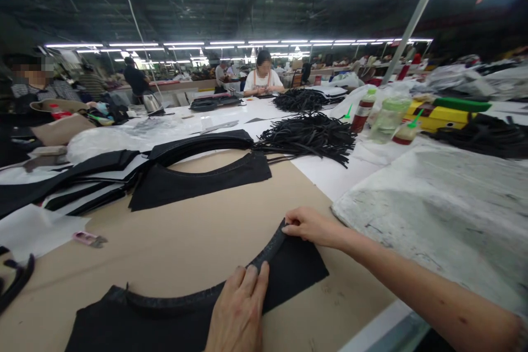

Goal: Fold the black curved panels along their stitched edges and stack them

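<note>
A black fabric piece point(293, 268) with a curved inner edge lies on the brown board. Along that curve runs a narrow black strip point(173, 304), its left end sticking up a little. My left hand point(241, 305) rests on the piece near its middle, fingers stretched out and touching the strip. At the right end of the curve, my right hand point(307, 226) is closed in a pinch on the strip by the piece's corner. Farther back lies a similar curved black piece point(206, 181), beside a stack of such pieces point(202, 140).
Small pink-handled snips point(88, 239) lie on the brown board point(165, 242) at left. Piles of black strips point(309, 135) sit behind, near bottles point(363, 110) and a yellow box point(443, 115). A stained pale slab point(445, 214) is at right. A co-worker point(263, 77) sits across the table.
</note>
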The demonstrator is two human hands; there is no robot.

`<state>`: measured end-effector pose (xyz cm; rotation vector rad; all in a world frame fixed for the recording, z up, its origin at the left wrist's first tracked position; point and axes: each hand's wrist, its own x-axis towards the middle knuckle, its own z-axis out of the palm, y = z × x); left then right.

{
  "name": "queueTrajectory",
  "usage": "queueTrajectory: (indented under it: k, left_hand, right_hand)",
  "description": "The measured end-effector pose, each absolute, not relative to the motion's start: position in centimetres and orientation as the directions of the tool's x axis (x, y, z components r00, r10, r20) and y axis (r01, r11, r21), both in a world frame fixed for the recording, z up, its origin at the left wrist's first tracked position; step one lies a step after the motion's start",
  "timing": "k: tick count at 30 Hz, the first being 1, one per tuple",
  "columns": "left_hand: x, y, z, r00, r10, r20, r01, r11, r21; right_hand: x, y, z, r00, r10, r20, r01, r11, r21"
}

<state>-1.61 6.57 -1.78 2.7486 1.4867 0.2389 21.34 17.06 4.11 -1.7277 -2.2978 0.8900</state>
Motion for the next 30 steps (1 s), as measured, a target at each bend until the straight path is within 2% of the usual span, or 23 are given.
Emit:
queueTrajectory:
  k: [6, 18, 26, 30]
  left_hand:
    - [-1.8, 6.7, -2.9, 0.564, 0.806, 0.179, 0.817, -0.576, 0.018]
    - [-2.2, 7.0, -3.9, 0.594, 0.768, 0.24, 0.8, -0.596, -0.071]
    - [-2.3, 7.3, -4.4, 0.617, 0.713, 0.334, 0.781, -0.608, -0.143]
    - [-2.1, 7.2, -4.4, 0.59, 0.715, 0.376, 0.796, -0.592, -0.124]
  right_hand:
    - [20.9, 16.3, 3.9, -0.289, 0.929, -0.229, 0.837, 0.13, -0.531]
    - [20.4, 16.1, 3.6, -0.228, 0.962, -0.153, 0.889, 0.141, -0.436]
    - [20.2, 15.9, 2.8, -0.161, 0.98, -0.115, 0.886, 0.092, -0.455]
    - [20.3, 15.7, 2.3, -0.139, 0.987, -0.077, 0.865, 0.083, -0.494]
